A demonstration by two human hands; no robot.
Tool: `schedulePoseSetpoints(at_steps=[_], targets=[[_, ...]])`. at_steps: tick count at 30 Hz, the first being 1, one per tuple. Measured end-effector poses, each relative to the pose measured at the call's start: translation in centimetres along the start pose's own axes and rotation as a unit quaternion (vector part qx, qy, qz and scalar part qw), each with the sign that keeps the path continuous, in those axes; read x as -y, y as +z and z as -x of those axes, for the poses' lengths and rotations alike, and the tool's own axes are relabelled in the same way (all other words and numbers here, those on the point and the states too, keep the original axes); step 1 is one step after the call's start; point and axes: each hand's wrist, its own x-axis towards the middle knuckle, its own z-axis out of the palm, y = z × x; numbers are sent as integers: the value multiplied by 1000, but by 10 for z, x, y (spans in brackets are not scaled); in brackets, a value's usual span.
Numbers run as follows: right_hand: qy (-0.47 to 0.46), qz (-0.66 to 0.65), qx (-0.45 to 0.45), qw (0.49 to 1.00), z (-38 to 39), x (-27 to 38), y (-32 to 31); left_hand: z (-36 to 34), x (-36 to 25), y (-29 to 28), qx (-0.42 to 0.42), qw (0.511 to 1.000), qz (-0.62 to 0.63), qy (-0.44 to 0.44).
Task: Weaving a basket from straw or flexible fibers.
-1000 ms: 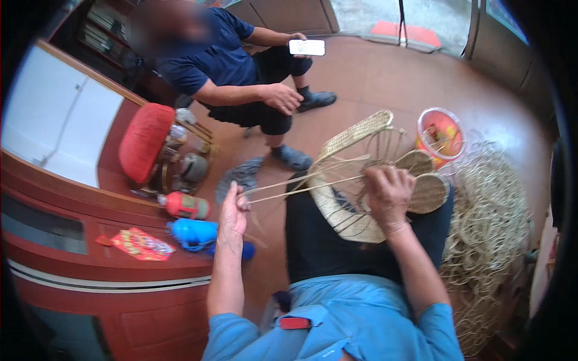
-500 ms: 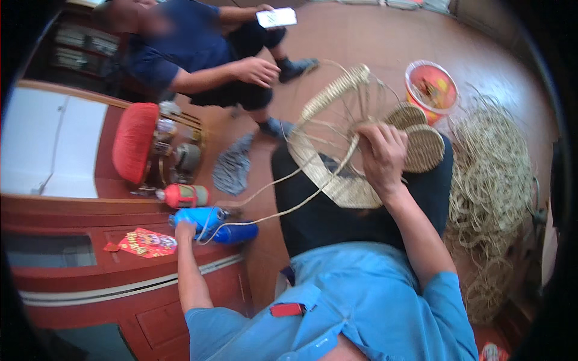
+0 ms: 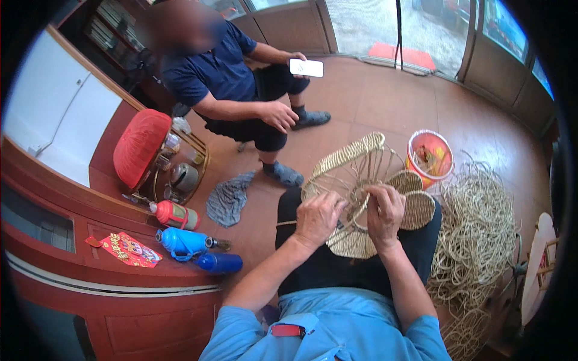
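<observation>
A woven straw piece (image 3: pixel 343 153) rests on my dark-trousered lap, with a curved braided band, bare spokes and two rounded woven lobes (image 3: pixel 416 209) at its right. My left hand (image 3: pixel 317 215) is over its left part, fingers curled on a straw strand; a length of strand sticks out leftward past the wrist. My right hand (image 3: pixel 385 212) pinches the straw beside the ring at the middle, just left of the lobes. The fingertips partly hide what they grip.
A person (image 3: pixel 226 81) sits opposite holding a phone (image 3: pixel 306 67). A bucket (image 3: pixel 429 157) and heaped straw cord (image 3: pixel 472 222) lie right. A red dome cover (image 3: pixel 140 144), several flasks (image 3: pixel 180 240) and a grey cloth (image 3: pixel 229 198) are left. A doorway (image 3: pixel 400 30) is at the back.
My left hand reached out down-left with long strands trailing, and has now come in onto the woven piece beside my right hand. The loose strands no longer stretch across to the left.
</observation>
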Motion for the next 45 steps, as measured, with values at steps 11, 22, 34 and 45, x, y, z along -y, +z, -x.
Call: schedulePoseSetpoints(at_steps=[11, 22, 34, 45], targets=[[26, 29, -10, 999, -9, -7, -10, 95, 242, -60, -144, 952, 7, -269], [16, -50, -24, 998, -18, 15, 0, 342, 448, -195, -78, 685, -87, -719], [15, -11, -4, 1000, -12, 6, 8, 56, 58, -19, -47, 997, 24, 61], [37, -5, -17, 999, -12, -4, -6, 87, 224, -106, -227, 956, -168, -83]])
